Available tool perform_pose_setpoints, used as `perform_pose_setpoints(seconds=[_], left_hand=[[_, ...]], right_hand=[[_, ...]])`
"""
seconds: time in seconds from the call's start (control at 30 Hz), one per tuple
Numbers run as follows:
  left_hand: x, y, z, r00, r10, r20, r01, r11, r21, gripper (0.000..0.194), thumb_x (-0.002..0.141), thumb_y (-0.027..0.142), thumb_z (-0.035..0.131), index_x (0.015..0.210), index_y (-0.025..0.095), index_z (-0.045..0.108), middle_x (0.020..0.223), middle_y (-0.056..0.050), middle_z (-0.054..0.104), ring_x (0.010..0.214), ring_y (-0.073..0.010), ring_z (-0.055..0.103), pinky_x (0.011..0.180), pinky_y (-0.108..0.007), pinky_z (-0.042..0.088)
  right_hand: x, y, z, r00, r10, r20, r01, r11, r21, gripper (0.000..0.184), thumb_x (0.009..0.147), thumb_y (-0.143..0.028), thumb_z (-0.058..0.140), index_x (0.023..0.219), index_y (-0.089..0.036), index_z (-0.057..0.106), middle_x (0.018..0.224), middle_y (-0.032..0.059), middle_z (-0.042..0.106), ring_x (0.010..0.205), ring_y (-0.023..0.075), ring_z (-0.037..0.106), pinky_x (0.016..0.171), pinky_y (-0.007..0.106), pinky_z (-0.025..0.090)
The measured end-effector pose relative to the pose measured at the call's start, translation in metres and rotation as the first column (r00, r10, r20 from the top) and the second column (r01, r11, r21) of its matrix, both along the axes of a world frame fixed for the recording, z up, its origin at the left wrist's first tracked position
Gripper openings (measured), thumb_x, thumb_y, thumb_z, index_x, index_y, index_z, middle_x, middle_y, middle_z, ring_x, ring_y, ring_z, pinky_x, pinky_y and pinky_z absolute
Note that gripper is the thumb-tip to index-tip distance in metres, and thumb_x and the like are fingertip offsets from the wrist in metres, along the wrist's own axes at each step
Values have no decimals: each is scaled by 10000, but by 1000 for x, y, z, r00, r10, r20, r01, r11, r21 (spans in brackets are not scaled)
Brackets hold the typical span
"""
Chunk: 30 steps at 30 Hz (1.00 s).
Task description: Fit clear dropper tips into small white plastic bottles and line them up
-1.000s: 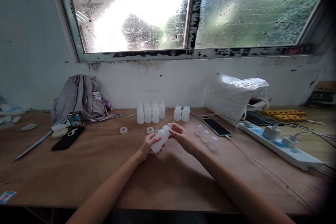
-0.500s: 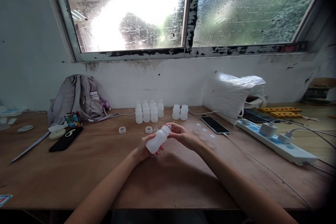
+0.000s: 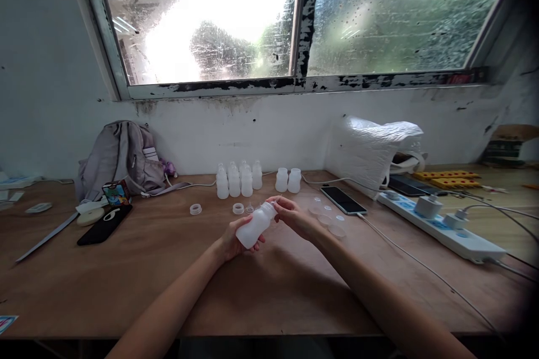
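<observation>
A frosted white baby bottle [image 3: 255, 225] lies tilted in my left hand [image 3: 231, 240], whose fingers wrap around its body. Its mouth end points up and to the right. At that end, my right hand [image 3: 290, 214] pinches the clear top of the bottle; the fingertips partly hide this part. On the table just behind are a clear nipple [image 3: 250, 208] and a clear ring [image 3: 238, 208], with another ring [image 3: 195, 209] farther left. Several bottles with clear tops [image 3: 234, 180] stand at the back, and two topless bottles [image 3: 288, 180] stand to their right.
Clear round discs [image 3: 337, 227] lie right of my hands, near a phone [image 3: 344, 200] with a cable. A power strip [image 3: 442, 227] is farther right, before a silvery bag [image 3: 370, 151]. At left are a backpack [image 3: 122, 157], a black phone [image 3: 104, 225] and a long thin strip [image 3: 46, 237].
The bottle and my left hand have shifted slightly right. My right fingers have moved a little at the bottle's mouth and now cover more of its clear top.
</observation>
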State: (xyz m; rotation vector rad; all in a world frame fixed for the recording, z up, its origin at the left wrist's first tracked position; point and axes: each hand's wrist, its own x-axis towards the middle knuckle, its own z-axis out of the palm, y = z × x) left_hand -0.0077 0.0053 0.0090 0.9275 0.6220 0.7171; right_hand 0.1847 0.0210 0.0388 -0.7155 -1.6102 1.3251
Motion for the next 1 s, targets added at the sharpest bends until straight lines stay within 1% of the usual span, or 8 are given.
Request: perform_pose_setpoints(seconds=[0.07, 0.23, 0.43, 0.57, 0.63, 0.73, 0.87, 1.0], left_hand=[[1, 1, -3, 1000, -5, 5, 5, 1000, 6, 466, 768, 453, 380, 1000, 61, 475, 649, -89, 621, 462, -140, 563, 389, -204, 399], [-1, 4, -7, 1000, -14, 4, 14, 1000, 7, 490, 760, 449, 400, 1066, 69, 438, 658, -90, 623, 473, -144, 569, 399, -202, 412], [-3, 5, -7, 1000, -24, 19, 24, 1000, 12, 495, 763, 455, 391, 1050, 57, 458, 661, -93, 619, 480, -145, 571, 410, -202, 419], [-2, 3, -6, 1000, 1, 7, -2, 1000, 14, 496, 771, 455, 383, 1069, 64, 446, 660, -90, 620, 472, -140, 564, 407, -202, 411], [0, 2, -5, 1000, 11, 6, -11, 1000, 12, 492, 773, 455, 381, 1067, 65, 447, 669, -90, 620, 479, -140, 564, 412, -205, 412], [4, 1, -5, 1000, 2, 10, -2, 1000, 17, 496, 763, 467, 401, 1045, 64, 459, 683, -91, 616, 497, -143, 568, 431, -212, 422], [6, -1, -7, 1000, -10, -1, 10, 999, 35, 497, 752, 472, 423, 1029, 62, 466, 697, -92, 611, 506, -145, 571, 455, -223, 435], [5, 0, -8, 1000, 1, -27, 1, 999, 50, 483, 753, 459, 425, 1029, 64, 458, 683, -89, 609, 495, -144, 569, 456, -222, 434]], right_hand=[[0, 2, -2, 1000, -14, -15, 13, 1000, -25, 264, 727, -374, 531, 915, -191, 569, 874, 45, 546, 737, 131, 493, 586, 238, 400], [3, 6, -7, 993, 65, -94, -74, 993, -92, 270, 704, -309, 576, 951, -203, 578, 858, 36, 545, 735, 124, 491, 609, 244, 392], [7, 4, -4, 986, 137, -92, -146, 984, -99, 375, 701, -285, 588, 1067, -212, 540, 934, 55, 561, 840, 163, 501, 732, 320, 385], [6, 4, -1, 978, 169, -118, -183, 977, -111, 386, 684, -289, 602, 1060, -219, 547, 1001, 66, 557, 906, 194, 500, 780, 357, 371], [4, 4, -1, 978, 147, -146, -165, 979, -121, 345, 681, -298, 599, 1016, -220, 573, 1010, 66, 561, 922, 202, 499, 783, 359, 373], [1, 4, -3, 983, 62, -172, -86, 987, -133, 257, 717, -344, 553, 926, -208, 612, 989, 66, 575, 901, 193, 503, 764, 340, 379], [0, 7, -8, 989, -69, -132, 50, 989, -138, 234, 711, -357, 562, 862, -193, 634, 889, 48, 589, 779, 147, 508, 672, 278, 376], [3, 13, -14, 989, -102, -103, 85, 983, -161, 238, 672, -322, 611, 855, -175, 645, 810, 37, 590, 686, 113, 489, 620, 254, 356]])
